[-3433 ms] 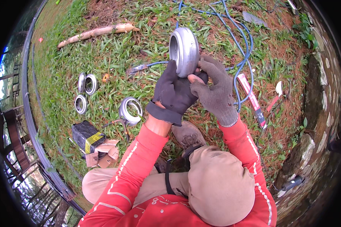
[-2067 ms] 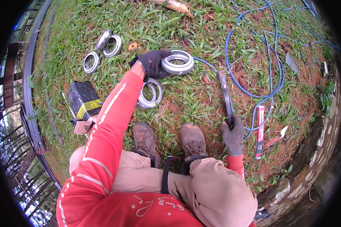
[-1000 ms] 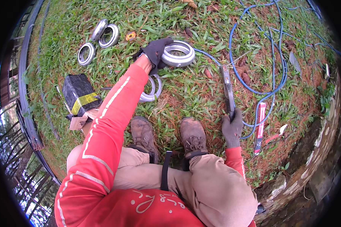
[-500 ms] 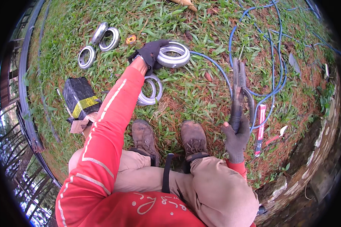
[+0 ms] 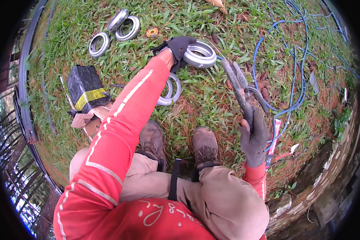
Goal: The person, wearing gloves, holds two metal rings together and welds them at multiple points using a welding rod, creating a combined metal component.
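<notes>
My left hand (image 5: 181, 49), in a dark glove, is closed on the near-left side of a silver metal ring (image 5: 200, 61), which is tilted over the grass. My right hand (image 5: 255, 136), in a grey knitted glove, grips a worn welding electrode holder (image 5: 241, 94) by its handle. The holder leans up and leftward, and a thin welding rod (image 5: 217, 49) sticks out of its jaws. That rod passes close to the ring's right edge; contact cannot be made out. Below my left wrist another silver ring (image 5: 167, 101) lies flat on the grass, partly covered by my sleeve.
Three more silver rings (image 5: 119, 21) sit at the upper left, beside a small orange disc (image 5: 152, 32). A black-wrapped package (image 5: 82, 78) with yellow tape lies left. Blue cable (image 5: 304, 80) loops at the right, near a red-and-white box (image 5: 273, 138). Long metal bars (image 5: 26, 72) line the left edge.
My right hand has swung the electrode holder from nearly upright to a leftward lean, bringing the rod close to the held ring. My left hand keeps its hold; the view has shifted slightly.
</notes>
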`<state>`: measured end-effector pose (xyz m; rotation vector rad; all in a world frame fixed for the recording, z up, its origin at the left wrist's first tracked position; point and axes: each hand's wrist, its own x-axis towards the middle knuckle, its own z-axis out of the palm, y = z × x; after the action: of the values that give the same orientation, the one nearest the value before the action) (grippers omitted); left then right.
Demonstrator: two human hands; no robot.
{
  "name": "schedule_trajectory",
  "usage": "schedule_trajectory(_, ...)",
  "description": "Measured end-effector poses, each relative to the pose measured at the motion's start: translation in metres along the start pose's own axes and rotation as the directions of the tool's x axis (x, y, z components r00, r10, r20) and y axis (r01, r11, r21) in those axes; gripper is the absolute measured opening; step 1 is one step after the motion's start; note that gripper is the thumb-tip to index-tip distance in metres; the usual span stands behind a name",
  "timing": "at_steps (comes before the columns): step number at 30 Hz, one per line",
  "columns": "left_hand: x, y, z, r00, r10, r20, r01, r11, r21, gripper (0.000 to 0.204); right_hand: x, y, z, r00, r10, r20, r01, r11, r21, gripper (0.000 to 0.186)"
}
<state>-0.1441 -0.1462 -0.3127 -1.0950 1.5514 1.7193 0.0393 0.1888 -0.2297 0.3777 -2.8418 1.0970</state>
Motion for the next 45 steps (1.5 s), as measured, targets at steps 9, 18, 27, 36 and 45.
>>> schedule_trajectory(9,0.004,-0.005,-0.004,0.997,0.07,0.041,-0.069,0.997,-0.021,0.032,0.026,0.006,0.02,0.975,-0.015,0.222,0.062,0.977,-0.206,0.054)
schedule_trajectory(18,0.005,-0.005,-0.006,0.998,0.06,0.031,-0.06,0.998,-0.001,0.035,0.031,0.016,0.035,0.979,-0.062,0.192,0.109,0.963,-0.245,0.054)
schedule_trajectory(27,0.006,-0.005,-0.007,0.998,0.055,0.041,-0.057,0.997,0.045,0.036,0.033,0.016,0.039,0.981,-0.06,0.185,0.104,0.966,-0.237,0.055)
schedule_trajectory(36,0.012,-0.009,-0.009,0.996,0.069,0.057,-0.071,0.997,0.019,0.036,0.032,0.017,0.039,0.981,-0.049,0.19,0.096,0.965,-0.243,0.055)
schedule_trajectory(45,0.013,-0.008,-0.008,0.998,0.06,0.036,-0.062,0.997,0.04,0.036,0.034,0.014,0.038,0.981,-0.065,0.183,0.11,0.963,-0.246,0.052)
